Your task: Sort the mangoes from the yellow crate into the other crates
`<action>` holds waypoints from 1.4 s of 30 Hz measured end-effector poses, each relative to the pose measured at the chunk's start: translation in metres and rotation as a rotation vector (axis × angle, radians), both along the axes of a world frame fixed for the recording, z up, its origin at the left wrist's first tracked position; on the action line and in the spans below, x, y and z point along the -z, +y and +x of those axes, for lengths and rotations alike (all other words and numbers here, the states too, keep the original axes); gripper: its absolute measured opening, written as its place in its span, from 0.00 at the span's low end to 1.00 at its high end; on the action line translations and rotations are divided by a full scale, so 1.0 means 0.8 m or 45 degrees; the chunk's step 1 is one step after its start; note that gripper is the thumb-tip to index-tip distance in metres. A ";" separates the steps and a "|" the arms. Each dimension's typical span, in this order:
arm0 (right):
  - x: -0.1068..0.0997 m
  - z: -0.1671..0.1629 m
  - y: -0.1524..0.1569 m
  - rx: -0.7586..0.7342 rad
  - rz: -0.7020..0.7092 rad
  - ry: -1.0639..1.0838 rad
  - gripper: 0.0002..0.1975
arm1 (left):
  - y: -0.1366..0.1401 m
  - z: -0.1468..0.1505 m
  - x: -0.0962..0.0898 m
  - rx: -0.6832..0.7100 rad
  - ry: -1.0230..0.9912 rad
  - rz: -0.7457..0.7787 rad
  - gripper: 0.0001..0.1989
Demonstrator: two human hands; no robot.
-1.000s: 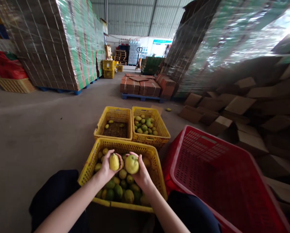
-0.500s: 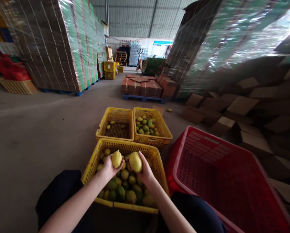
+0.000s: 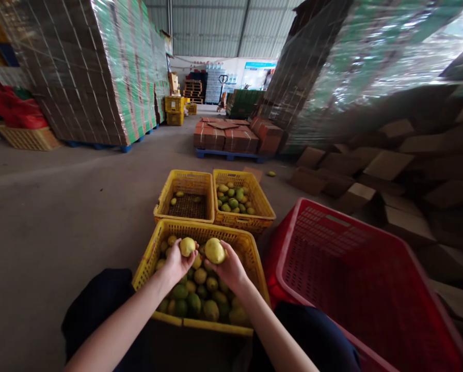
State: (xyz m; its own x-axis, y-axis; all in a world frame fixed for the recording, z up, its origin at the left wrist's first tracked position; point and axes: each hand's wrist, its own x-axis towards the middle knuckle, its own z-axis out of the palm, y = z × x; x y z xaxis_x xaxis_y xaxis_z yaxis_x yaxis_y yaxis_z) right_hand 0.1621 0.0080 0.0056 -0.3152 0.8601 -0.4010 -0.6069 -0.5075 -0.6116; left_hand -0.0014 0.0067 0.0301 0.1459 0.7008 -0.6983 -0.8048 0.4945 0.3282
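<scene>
The left hand is curled around one yellow fruit and the right hand grips a second yellow fruit, the two apart. The step in hand seems to be looking over the pair; moving either would call for a secure hold. Both look rounded and pale; directly beneath, the heap mixes yellow and green inside the front crate. Beyond the grip stand two rear crates.

Held fruits: two. Fruit-holding yellow crates: three. Red crate: one. Fruit on floor: one.
</scene>
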 end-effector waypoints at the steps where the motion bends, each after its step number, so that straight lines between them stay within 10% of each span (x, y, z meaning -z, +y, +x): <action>1: 0.001 -0.002 0.000 0.011 -0.028 -0.040 0.12 | 0.000 0.001 0.002 0.009 0.030 0.010 0.16; 4: 0.005 -0.007 -0.003 0.092 0.015 -0.195 0.14 | 0.000 0.006 0.007 0.057 0.245 0.085 0.15; 8: 0.003 -0.006 -0.009 0.358 0.532 -0.750 0.22 | -0.009 0.011 0.008 -0.033 0.727 0.362 0.02; 12: -0.002 0.002 -0.014 0.438 0.981 -1.121 0.24 | -0.025 0.015 -0.001 -0.069 1.015 0.940 0.20; 17: -0.002 0.008 -0.016 0.511 1.180 -1.206 0.21 | -0.031 0.017 -0.008 0.061 0.988 1.053 0.21; 28: -0.014 0.024 -0.013 0.376 0.995 -0.938 0.26 | -0.016 -0.005 -0.003 0.277 0.850 1.044 0.21; 42: -0.019 0.018 -0.023 0.243 0.427 -0.367 0.18 | -0.016 -0.013 -0.005 0.361 0.109 0.502 0.18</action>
